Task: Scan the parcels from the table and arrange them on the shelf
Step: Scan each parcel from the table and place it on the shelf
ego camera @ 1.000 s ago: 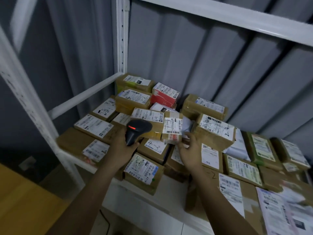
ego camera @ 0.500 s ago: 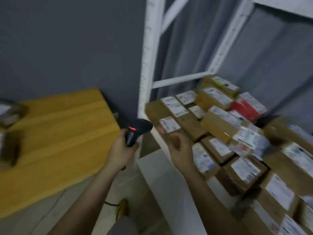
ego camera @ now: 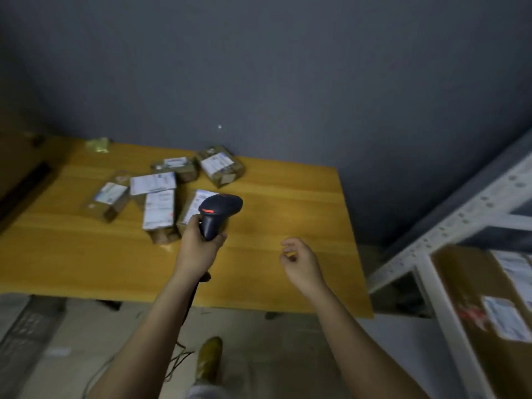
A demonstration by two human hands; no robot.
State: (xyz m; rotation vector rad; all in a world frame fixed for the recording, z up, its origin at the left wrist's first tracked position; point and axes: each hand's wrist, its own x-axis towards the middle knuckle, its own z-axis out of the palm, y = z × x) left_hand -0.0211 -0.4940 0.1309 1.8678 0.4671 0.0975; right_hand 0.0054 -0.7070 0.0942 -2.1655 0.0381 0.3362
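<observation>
While our left hand point(ego camera: 201, 249) holds the black barcode scanner point(ego camera: 219, 211) by its handle, with the fingers wrapped round it, our right hand point(ego camera: 299, 262) holds nothing. Its fingers hang loose and a bit curled over the bare wood.

We are at the yellow wooden table point(ego camera: 288, 203). The parcels point(ego camera: 161, 191) we must scan lie in a small bunch on the far left part of it. They are brown boxes with white labels facing up. We count about six, but the picture is blurry, so we are not sure.

What matters most is where the bunch lies. It is ahead and to the left of both hands. The scanner hand is nearer; the scanner's head sits right over the closest box point(ego camera: 191, 210). Next to that one is a box with a long label point(ego camera: 159, 210), and its long side points away from us. The empty hand is well apart from the bunch, off to the right, so we think it must reach left across the table to pick one up.

Our white metal shelf point(ego camera: 449, 234) stands to the right, with a big brown carton point(ego camera: 486, 306) on it.
</observation>
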